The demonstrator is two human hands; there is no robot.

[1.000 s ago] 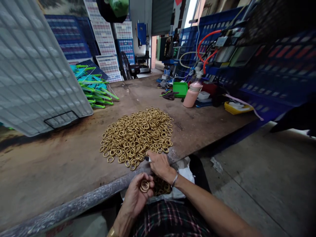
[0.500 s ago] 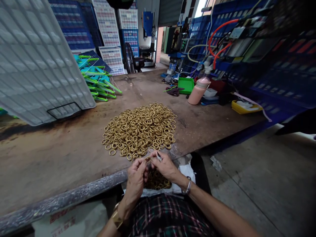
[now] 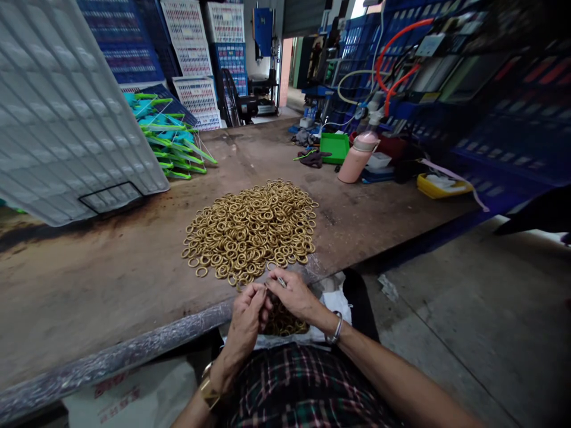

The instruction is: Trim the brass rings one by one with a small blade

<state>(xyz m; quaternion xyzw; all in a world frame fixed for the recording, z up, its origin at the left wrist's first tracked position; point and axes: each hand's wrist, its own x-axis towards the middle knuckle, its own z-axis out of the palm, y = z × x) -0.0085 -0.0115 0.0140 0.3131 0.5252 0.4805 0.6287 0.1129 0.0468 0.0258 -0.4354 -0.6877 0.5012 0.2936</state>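
Observation:
My left hand [image 3: 247, 312] is pinched at the table's front edge, its fingertips meeting those of my right hand. A gold-coloured ring showed there a moment ago; now the fingers mostly hide it. My right hand [image 3: 295, 295] is closed around a small slim metal tool [image 3: 281, 282], of which only a short piece shows. Just beyond both hands, a heap of gold-coloured rings [image 3: 254, 229] is spread on the brown table [image 3: 111, 285]. Below my hands, more rings [image 3: 288, 323] lie in a white bag [image 3: 338, 302] on my lap, partly covered by my wrists.
A large whitish ribbed plastic crate [image 3: 84, 113] leans at the left, beside green and turquoise hangers [image 3: 176, 145]. Toward the back right stand a pink bottle [image 3: 357, 157], a green tray [image 3: 334, 148] and a yellow dish [image 3: 441, 185]. Stacked crates [image 3: 191, 59] line the back.
My fingertips have closed in together, and the ring between them is no longer plainly seen. The tool has turned in my right hand. The whole view has shifted slightly.

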